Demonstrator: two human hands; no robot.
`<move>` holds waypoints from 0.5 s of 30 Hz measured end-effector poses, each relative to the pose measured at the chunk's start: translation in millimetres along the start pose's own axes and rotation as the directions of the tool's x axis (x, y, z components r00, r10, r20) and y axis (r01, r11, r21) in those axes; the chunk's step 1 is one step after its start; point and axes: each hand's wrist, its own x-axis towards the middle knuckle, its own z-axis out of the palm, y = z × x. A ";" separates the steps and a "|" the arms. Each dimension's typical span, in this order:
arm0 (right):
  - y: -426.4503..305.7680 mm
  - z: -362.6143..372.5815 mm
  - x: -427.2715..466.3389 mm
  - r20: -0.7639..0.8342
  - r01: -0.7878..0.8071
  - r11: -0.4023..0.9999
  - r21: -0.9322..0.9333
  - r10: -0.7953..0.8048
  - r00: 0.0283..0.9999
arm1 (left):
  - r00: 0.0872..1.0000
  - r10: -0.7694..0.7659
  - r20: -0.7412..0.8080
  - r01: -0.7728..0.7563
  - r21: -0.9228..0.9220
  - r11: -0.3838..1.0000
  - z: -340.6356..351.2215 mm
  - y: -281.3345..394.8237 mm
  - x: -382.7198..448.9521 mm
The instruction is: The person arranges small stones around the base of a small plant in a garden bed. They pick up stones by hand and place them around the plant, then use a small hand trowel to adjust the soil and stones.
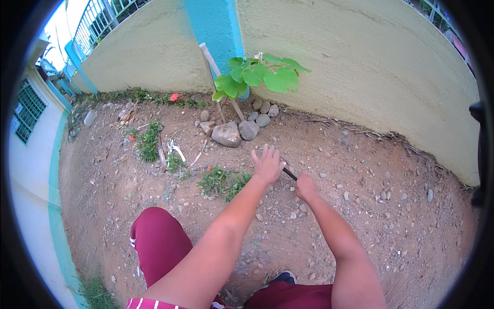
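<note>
My right hand (307, 186) is closed around a thin dark tool (289, 174), perhaps a metal rod or blade, that slants towards my left hand. What kind of tool it is, I cannot tell. My left hand (267, 164) is spread palm down, low over the stony soil (359, 224), with its fingers apart. Whether it touches the ground or the tool's far end is unclear. Just left of it grows or lies a clump of green leafy plants (224, 181) with a small red flower.
Large stones (227, 134) ring a broad-leaved plant (266, 73) and wooden stakes (233, 106) by the wall (347, 58). Left of centre lie white-handled pruning shears (175, 150), a wooden-handled tool (161, 158) and another leafy clump (149, 142). A white plastic container (90, 117) lies farther left.
</note>
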 end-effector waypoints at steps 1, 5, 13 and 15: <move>-6.0 -6.1 6.1 -0.014 -0.008 0.999 0.045 0.009 1.000 | 1.000 -0.008 -0.001 0.008 0.039 0.999 -10.7 -10.7 0.2; -32.3 -25.2 20.5 -0.054 0.091 0.995 0.050 -0.088 0.995 | 1.000 -0.006 0.007 0.005 0.133 0.991 -44.5 -52.6 -3.6; -116.4 -45.1 22.3 0.358 0.343 0.932 0.117 -0.362 0.861 | 0.988 -0.154 -0.020 0.155 0.209 0.966 -68.4 -180.0 -15.2; -126.0 -41.8 26.6 0.378 0.381 0.923 -0.056 -0.334 0.864 | 0.976 -0.216 -0.040 0.220 0.202 0.954 -80.7 -215.2 -13.8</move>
